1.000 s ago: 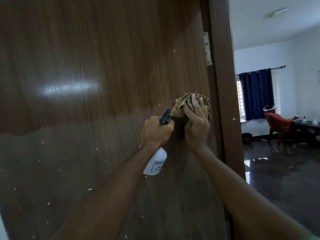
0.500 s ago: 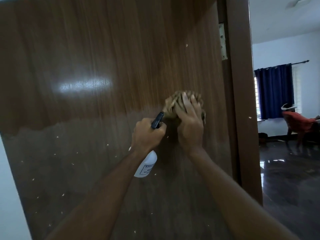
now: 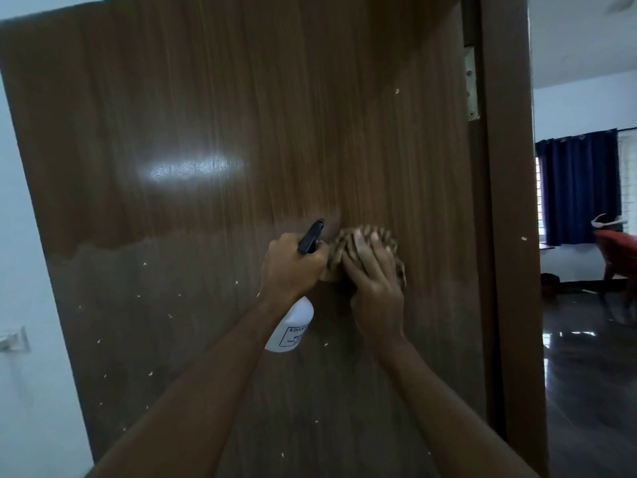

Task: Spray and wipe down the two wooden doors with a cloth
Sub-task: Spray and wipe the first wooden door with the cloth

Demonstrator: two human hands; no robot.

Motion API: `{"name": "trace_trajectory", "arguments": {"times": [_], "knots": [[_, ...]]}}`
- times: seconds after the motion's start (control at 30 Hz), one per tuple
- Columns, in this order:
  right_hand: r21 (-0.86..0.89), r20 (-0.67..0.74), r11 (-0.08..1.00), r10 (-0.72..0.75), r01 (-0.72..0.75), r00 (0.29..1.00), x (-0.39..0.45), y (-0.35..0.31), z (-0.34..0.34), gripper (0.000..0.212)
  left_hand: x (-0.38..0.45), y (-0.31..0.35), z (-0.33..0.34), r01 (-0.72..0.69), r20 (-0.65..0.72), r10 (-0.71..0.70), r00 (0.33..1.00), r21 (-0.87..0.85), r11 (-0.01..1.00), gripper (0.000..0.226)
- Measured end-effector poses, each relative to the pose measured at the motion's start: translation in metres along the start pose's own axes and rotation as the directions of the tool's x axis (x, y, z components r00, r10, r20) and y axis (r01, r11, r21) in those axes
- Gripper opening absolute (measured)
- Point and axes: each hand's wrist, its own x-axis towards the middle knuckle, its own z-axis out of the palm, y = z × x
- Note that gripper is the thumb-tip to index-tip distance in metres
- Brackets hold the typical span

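1. Right hand (image 3: pixel 374 288) presses the bunched cloth (image 3: pixel 365 250) flat-fingered against the wooden door (image 3: pixel 241 132), below the hinge (image 3: pixel 471 84).
2. Left hand (image 3: pixel 293 267), just left of the cloth, grips the spray bottle (image 3: pixel 293 327), nozzle facing the door.

The left hand (image 3: pixel 293 267) is covering the neck of the spray bottle (image 3: pixel 291 327), whose label print is too small to read. The right hand (image 3: pixel 374 281) is hiding most of the cloth (image 3: pixel 336 251) (its pattern is blurring). The door (image 3: pixel 206 132) is running past the lower edge, and the red chair (image 3: pixel 618 244) past the right.
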Motion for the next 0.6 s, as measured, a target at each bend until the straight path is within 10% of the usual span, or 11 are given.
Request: {"name": "trace_trajectory", "arguments": {"times": [0.6], "knots": [[0.006, 0.021, 1.0, 0.02, -0.02, 1.0, 0.057, -0.04, 0.028, 0.053, -0.001, -0.03, -0.042, 0.076, -0.007, -0.075, 0.997, 0.044, 0.996, 0.042]]}}
